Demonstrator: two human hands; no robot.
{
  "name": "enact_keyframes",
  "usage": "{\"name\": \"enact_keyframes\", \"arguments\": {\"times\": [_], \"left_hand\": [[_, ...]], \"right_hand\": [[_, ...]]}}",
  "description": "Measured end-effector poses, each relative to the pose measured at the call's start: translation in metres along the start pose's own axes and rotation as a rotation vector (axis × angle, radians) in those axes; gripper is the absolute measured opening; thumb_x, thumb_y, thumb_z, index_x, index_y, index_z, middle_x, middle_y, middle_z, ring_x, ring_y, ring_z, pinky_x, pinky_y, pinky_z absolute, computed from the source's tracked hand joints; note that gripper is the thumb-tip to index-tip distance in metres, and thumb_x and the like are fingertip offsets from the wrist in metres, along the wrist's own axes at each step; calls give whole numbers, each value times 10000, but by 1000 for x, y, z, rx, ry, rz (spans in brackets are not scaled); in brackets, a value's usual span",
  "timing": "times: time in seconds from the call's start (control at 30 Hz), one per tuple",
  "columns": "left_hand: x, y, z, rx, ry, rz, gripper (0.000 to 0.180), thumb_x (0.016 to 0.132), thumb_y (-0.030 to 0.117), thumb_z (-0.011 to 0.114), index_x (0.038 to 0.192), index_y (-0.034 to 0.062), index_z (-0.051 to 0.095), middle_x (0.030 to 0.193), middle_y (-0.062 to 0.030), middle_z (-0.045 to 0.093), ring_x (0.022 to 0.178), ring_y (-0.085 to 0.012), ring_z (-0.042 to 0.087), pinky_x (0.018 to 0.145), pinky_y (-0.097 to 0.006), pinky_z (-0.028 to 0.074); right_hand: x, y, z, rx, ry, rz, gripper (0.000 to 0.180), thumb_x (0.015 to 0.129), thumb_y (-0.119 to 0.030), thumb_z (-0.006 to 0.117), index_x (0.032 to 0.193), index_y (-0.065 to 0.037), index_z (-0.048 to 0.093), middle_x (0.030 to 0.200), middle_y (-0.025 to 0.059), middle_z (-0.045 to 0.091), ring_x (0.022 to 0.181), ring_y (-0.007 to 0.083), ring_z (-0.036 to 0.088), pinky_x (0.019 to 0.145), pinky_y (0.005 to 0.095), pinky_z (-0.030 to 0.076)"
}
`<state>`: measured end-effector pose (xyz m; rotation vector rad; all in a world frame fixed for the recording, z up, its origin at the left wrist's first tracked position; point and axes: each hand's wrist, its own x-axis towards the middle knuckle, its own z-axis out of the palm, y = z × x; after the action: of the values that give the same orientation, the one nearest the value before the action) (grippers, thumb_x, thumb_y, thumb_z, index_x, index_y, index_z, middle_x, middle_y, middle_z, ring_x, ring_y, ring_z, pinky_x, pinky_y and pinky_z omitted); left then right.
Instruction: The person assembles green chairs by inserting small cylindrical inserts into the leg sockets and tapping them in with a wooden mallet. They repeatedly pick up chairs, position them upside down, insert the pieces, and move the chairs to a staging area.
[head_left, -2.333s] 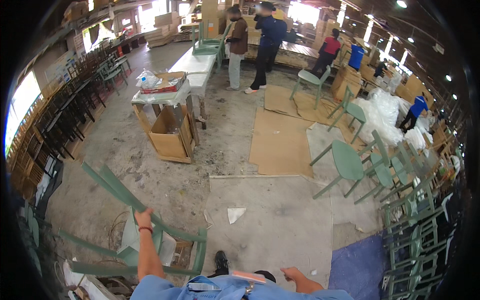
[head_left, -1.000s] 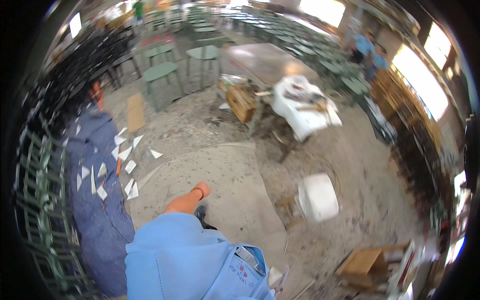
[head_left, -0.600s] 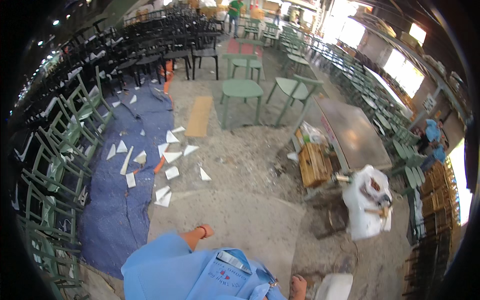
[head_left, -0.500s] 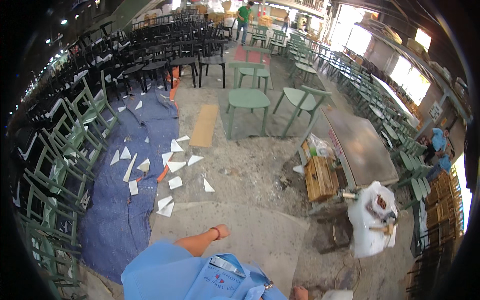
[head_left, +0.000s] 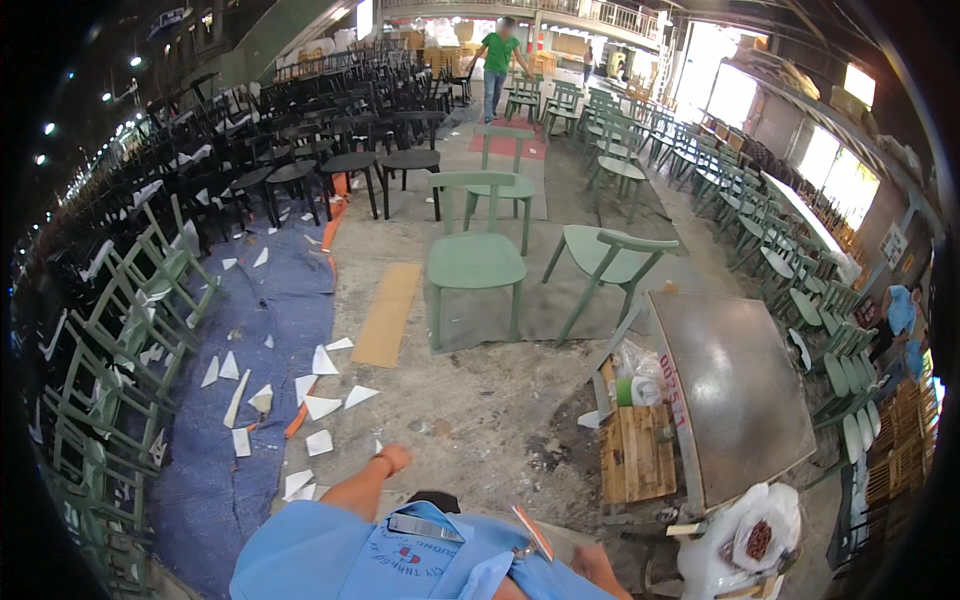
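My left hand (head_left: 398, 458), with a beaded band at the wrist, hangs over the concrete floor in front of me. Its fingers look curled in, and nothing shows in them. White triangular scraps (head_left: 322, 407) lie on the floor just beyond it. Low at the lower edge, my right hand (head_left: 597, 566) is blurred beside my blue shirt, so its fingers cannot be made out. Nearest ahead stands a green chair (head_left: 476, 258), with another green chair (head_left: 612, 262) turned sideways to its right. Both are out of reach of my hands.
At right stands a metal-topped table (head_left: 735, 390), wooden pieces (head_left: 635, 455) beside it and a white plastic bag (head_left: 740, 550) in front. A blue tarp (head_left: 250, 350), a cardboard strip (head_left: 388, 315) and stacked green chairs (head_left: 110, 400) lie left. A person in green (head_left: 497, 65) stands far ahead.
The chairs and table now appear nearer and lower in view. My left hand sits further left in the picture, and my right hand shows more. The person in green now faces this way, arms apart.
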<state>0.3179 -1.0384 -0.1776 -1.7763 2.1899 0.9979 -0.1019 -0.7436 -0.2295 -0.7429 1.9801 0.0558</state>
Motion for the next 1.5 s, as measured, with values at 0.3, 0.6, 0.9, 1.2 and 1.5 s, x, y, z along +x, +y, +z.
{"name": "enact_keyframes", "arguments": {"times": [0.3, 0.6, 0.9, 1.2, 1.5], "left_hand": [[128, -47, -29, 378, -575, -214, 362, 868, 301, 499, 1077, 88, 704, 1144, -170, 666, 1042, -331, 649, 875, -440, 505], [514, 174, -195, 489, -206, 482, 331, 885, 304, 533, 974, 43, 716, 1017, -218, 683, 916, -360, 668, 776, -447, 512], [766, 624, -264, -323, -210, 837, 456, 928, 382, 568, 1158, -7, 632, 1011, -98, 689, 947, -191, 628, 828, -318, 495], [879, 805, -150, -120, -891, 297, 654, 968, 584, 415, 1088, -21, 633, 984, -160, 684, 857, -239, 689, 730, -364, 557], [950, 875, -117, -410, -882, 441, 823, 862, 798, 321, 969, 29, 595, 660, -88, 561, 554, -216, 595, 553, -369, 525]], "right_hand": [[212, -310, -246, 722, 118, -377, 539, 872, -240, 635, 1353, -29, 511, 895, 79, 662, 703, 198, 609, 616, 348, 504], [304, -343, -354, 551, 200, -178, 451, 852, -251, 659, 1224, 0, 620, 852, 89, 659, 705, 186, 607, 603, 325, 489], [391, -241, -370, 872, 110, 363, 373, 882, -310, 648, 1042, 27, 660, 900, 117, 674, 741, 280, 657, 609, 423, 541], [330, -292, -368, 1362, 384, 548, 280, 856, -195, 616, 1060, -4, 637, 853, 97, 659, 728, 241, 649, 582, 383, 526], [293, -411, -357, 435, -14, 312, 352, 845, -180, 643, 1141, 8, 612, 874, 119, 664, 747, 217, 655, 594, 350, 527]]}}
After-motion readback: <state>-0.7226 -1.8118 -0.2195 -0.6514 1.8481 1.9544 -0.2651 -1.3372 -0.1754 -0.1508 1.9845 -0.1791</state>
